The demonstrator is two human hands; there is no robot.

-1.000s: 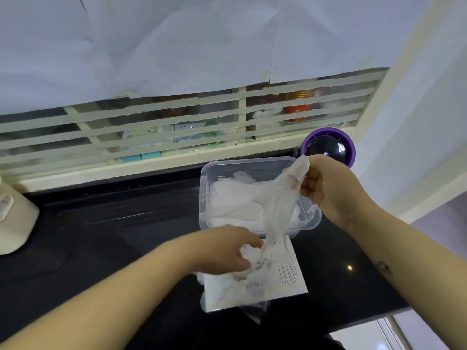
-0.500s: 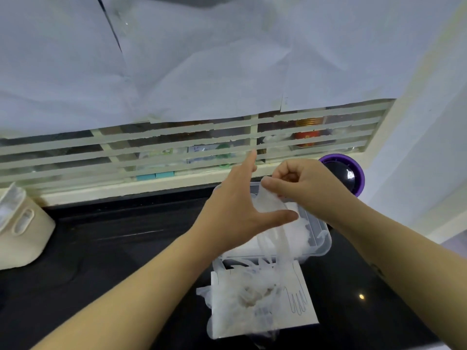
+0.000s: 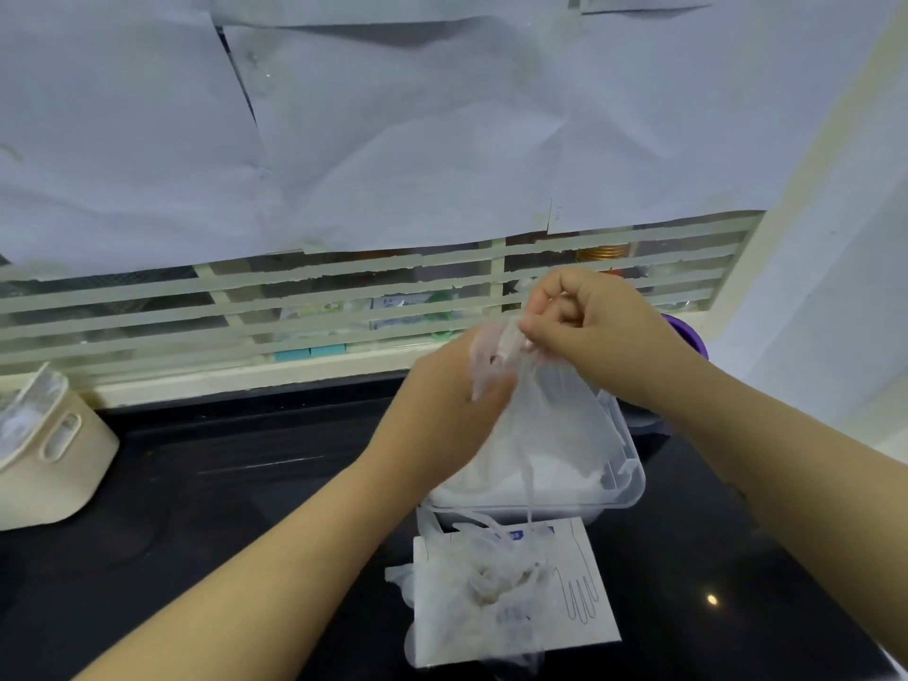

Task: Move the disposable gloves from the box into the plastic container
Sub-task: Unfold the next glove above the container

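Glove box [image 3: 511,597] before plastic container [image 3: 624,479]; basket [image 3: 54,459] far left.

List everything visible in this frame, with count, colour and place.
counter: 1, black, under everything
plastic container: 1, clear, on counter
stored gloves: pile, whitish, inside container
held glove: 1, clear, hanging above container
glove box: 1, white, flat before container
loose gloves: tangle, clear, on box
bin: 1, cream, counter's far left
round object: 1, purple, back right
paper sheets: several, white, over window
grille: 1, cream, below sheets
left hand: at glove's top, grip unclear
right hand: pinching glove's top
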